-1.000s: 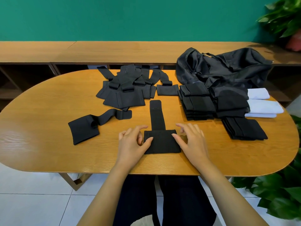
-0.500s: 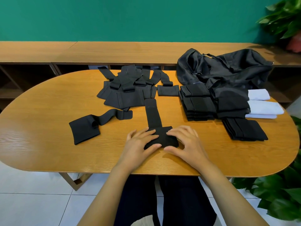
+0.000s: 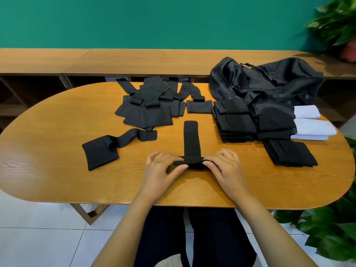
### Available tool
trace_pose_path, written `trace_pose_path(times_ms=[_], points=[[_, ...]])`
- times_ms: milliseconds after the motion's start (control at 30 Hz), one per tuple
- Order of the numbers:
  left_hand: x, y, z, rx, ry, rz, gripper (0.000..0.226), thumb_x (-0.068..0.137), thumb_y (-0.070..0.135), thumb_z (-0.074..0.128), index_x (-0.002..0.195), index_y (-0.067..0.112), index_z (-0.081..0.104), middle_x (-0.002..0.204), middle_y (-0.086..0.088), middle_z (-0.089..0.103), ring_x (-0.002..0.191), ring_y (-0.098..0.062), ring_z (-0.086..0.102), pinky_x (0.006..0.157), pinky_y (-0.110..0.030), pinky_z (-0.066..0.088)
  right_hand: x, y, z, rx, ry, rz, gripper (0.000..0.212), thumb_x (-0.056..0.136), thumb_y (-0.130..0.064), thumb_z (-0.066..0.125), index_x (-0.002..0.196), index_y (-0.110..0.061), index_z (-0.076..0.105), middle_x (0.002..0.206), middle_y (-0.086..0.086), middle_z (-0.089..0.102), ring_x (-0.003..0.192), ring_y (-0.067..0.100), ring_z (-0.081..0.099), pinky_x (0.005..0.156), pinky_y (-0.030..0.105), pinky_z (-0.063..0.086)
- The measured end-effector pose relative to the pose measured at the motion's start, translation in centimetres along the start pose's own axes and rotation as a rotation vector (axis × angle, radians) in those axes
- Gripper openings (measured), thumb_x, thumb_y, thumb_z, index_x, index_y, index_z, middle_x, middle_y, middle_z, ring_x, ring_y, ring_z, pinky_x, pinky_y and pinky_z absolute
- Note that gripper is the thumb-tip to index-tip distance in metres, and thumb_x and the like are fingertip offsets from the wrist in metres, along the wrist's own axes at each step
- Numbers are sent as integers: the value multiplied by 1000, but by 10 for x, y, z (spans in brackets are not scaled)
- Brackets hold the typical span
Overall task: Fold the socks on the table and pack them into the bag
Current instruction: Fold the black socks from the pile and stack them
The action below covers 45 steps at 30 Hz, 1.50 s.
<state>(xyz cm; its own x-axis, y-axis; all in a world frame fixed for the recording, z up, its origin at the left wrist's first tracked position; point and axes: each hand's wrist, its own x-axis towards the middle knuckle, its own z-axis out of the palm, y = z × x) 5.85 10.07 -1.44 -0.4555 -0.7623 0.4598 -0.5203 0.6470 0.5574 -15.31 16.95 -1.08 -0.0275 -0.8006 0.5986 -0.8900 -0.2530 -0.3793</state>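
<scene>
Both hands, left (image 3: 160,171) and right (image 3: 225,168), pinch a black sock (image 3: 191,149) on a wooden table (image 3: 57,180); green wall (image 3: 154,22) beyond the grip.

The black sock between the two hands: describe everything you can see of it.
The black sock looks like soft, matte knit fabric. A long narrow strip lies flat on the wooden table, pointing away from the person, its far end rounded with a faint seam. Its near end is folded into a low roll lying crosswise. The left hand and right hand pinch that roll from either side. It touches no other sock.
</scene>
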Motion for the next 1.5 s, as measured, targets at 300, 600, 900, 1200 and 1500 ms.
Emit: trace_pose_path(times_ms=[300,600,900,1200,1500], points=[[0,-1,0,-68,88,-105,48,94,60,39,84,22,66,68,15,56,74,-4,56,107,-30,29,0,-1,-2,33,-96,150,56,84,-69,49,122,-30,62,104,-19,51,104,-4,33,88,22,32],[4,-1,-4,-122,107,-156,19,87,63,51,81,45,52,77,18,58,85,-2,54,96,-42,39,-1,10,4,174,-88,302,44,87,-60,38,104,-27,62,95,-9,60,102,17,53,84,27,38],[2,-4,-1,-198,95,-220,57,82,47,63,134,39,42,79,17,68,97,-3,60,106,-21,21,0,6,3,243,-67,382,54,90,-46,52,141,-31,39,84,-14,67,109,7,51,102,25,29],[3,-5,0,-117,84,-229,42,83,39,69,122,39,53,73,10,59,81,-4,57,101,-35,34,1,9,5,191,16,384,45,88,-30,67,130,-22,53,88,-10,55,92,3,49,85,5,35],[3,-4,-2,44,-227,-45,61,74,60,69,130,41,54,139,25,45,132,14,26,121,-43,0,0,8,7,58,-130,222,46,92,-55,40,120,-26,64,120,-15,59,120,2,43,102,34,39]])
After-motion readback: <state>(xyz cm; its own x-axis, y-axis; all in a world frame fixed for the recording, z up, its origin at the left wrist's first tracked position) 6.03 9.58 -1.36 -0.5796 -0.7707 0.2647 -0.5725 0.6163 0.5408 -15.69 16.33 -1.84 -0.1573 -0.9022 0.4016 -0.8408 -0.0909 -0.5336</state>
